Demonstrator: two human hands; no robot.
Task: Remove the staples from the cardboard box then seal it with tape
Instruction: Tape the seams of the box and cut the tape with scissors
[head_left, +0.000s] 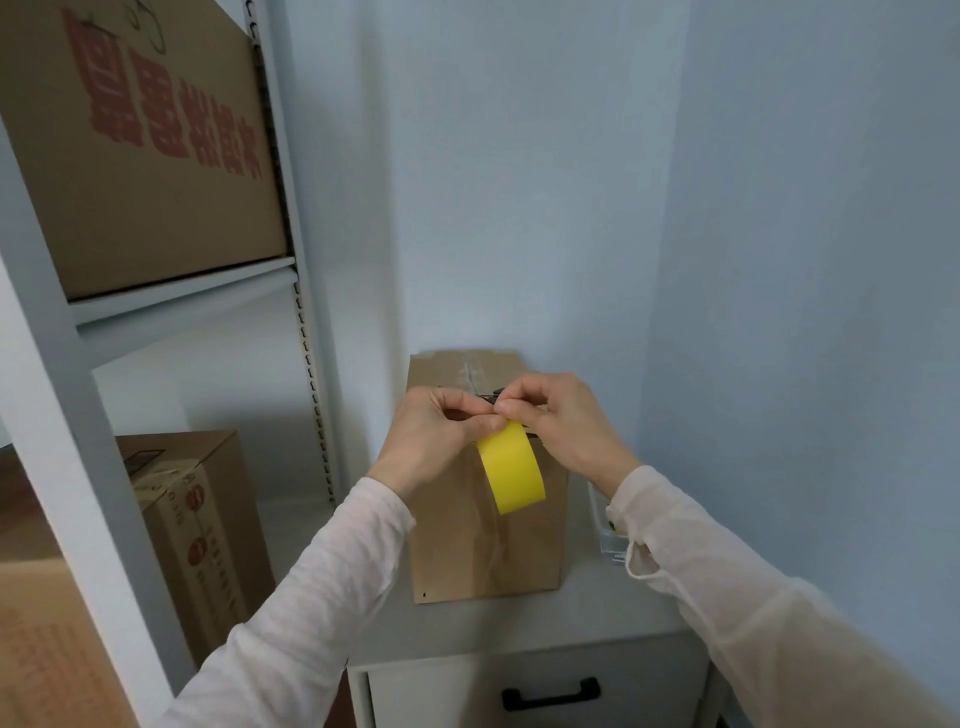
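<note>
Left hand pinches the yellow tape roll at its top, steadying it in front of the cardboard box. Right hand fingertips pinch the roll's edge, likely picking the tape end free. The box stands toward the back edge of the cabinet top.

The tape I pinch is smooth, glossy yellow plastic. The box is matt brown cardboard, with a shiny clear strip along its seam. My sleeves are thin, pale knit cloth. The cabinet top is matt white, its handle smooth black.
</note>
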